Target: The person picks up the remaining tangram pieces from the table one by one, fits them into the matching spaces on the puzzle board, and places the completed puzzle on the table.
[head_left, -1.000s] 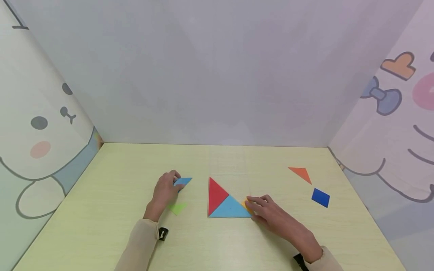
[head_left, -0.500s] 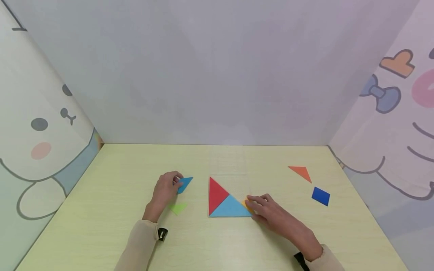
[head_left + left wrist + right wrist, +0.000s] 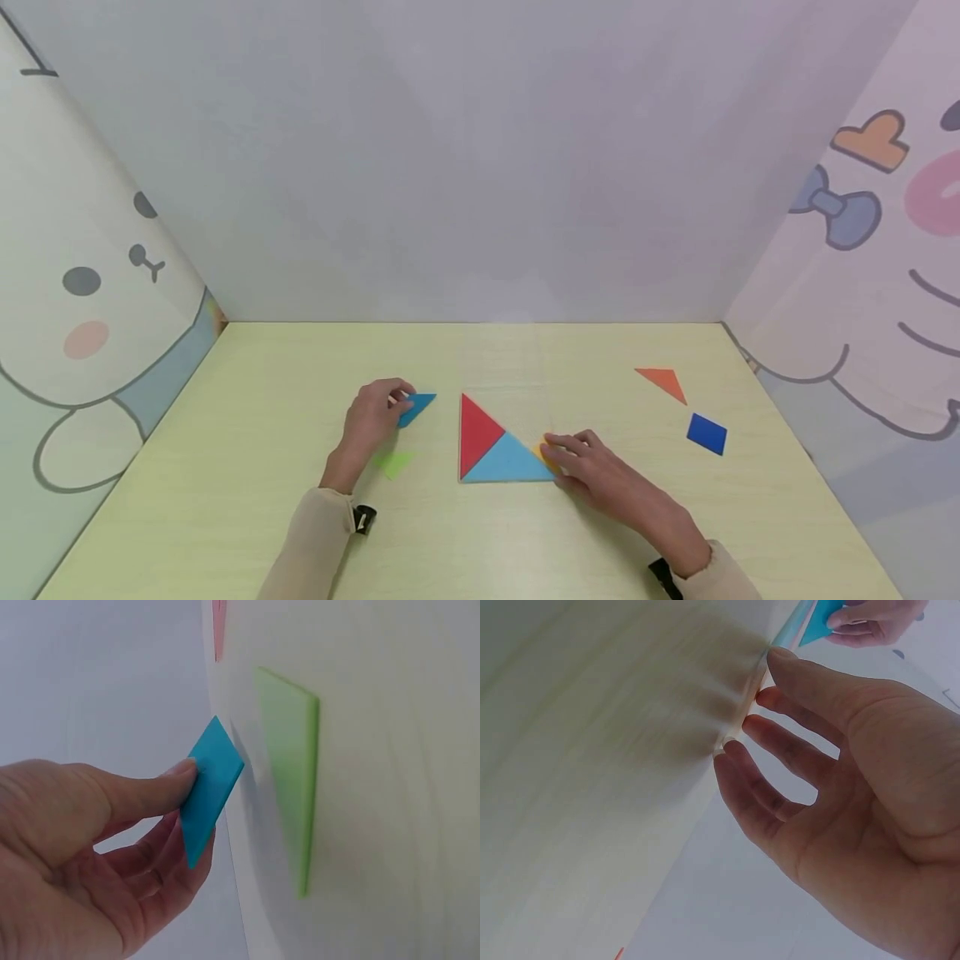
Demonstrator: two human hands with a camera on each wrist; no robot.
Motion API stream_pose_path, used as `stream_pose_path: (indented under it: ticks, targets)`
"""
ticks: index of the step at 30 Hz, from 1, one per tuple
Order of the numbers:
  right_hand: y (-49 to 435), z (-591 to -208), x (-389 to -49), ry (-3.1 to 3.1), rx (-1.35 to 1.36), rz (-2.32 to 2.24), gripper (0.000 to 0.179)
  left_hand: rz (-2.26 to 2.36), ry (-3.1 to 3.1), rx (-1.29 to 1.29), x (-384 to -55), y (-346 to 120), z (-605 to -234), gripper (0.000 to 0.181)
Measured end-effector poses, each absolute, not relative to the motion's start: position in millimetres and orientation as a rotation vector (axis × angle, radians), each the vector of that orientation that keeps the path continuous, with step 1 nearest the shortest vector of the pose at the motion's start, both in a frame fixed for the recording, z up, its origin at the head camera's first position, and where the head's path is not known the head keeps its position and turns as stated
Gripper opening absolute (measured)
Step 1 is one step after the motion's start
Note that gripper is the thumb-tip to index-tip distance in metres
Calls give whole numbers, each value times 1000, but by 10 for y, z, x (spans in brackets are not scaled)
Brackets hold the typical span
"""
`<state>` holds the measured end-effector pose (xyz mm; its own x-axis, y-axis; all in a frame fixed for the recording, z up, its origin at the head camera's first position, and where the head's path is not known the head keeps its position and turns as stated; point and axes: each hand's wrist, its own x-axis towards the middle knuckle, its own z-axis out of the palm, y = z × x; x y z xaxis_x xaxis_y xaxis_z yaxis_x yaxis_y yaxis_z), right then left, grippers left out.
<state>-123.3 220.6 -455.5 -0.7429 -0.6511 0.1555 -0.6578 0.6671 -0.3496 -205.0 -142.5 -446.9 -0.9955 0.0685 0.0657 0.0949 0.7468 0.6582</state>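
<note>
In the head view my left hand (image 3: pixel 371 421) holds a blue parallelogram tile (image 3: pixel 417 408), pinched between thumb and fingers, as the left wrist view shows. The tile is tilted up and overlaps the table left of a red triangle (image 3: pixel 477 437). A light blue triangle (image 3: pixel 506 463) lies against the red one on a thin base. My right hand (image 3: pixel 600 475) rests its fingertips on a yellow piece (image 3: pixel 540 451) at the light blue triangle's right side, covering most of it. In the right wrist view the thumb and fingers are spread along the pieces' edge.
A light green piece (image 3: pixel 394 464) lies below my left hand, partly hidden by it. Over on the right lie an orange triangle (image 3: pixel 666 382) and a dark blue four-sided piece (image 3: pixel 707 434). A grey wall (image 3: pixel 480 167) rises behind the table (image 3: pixel 300 358).
My left hand has shifted slightly right, taking the blue parallelogram tile toward the red triangle and turning it a little. The right hand stays in place on the yellow piece.
</note>
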Motion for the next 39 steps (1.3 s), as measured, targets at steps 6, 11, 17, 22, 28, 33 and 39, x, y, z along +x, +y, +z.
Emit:
stream_pose_path:
  ticks: [6,11,17,22,28,33,39]
  targets:
    - [2204,-4558,-1227,-2852,1124,620,48,-1086,-2873,-164,-2049,-1368,-4459,13]
    - [2194,-4557,-1229,-2851,1125,627,48,-1075,-2865,-152,-2064,-1295,-4455,11]
    - [2183,-4549,-1232,-2865,1117,624,47,-1076,-2851,-171,-2098,-1219,-4470,11]
    - [2179,-4550,-1233,-2866,1118,622,47,-1087,-2849,-191,-2120,-1139,-4471,12]
    - [2187,-4555,-1228,-2853,1123,627,47,-1096,-2850,-194,-2146,-1042,-4458,13]
    - [2192,-4550,-1226,-2846,1127,627,47,-1103,-2855,-196,-2158,-979,-4461,13]
    - [2199,-4556,-1229,-2850,1124,617,47,-1126,-2845,-220,-2180,-906,-4468,13]
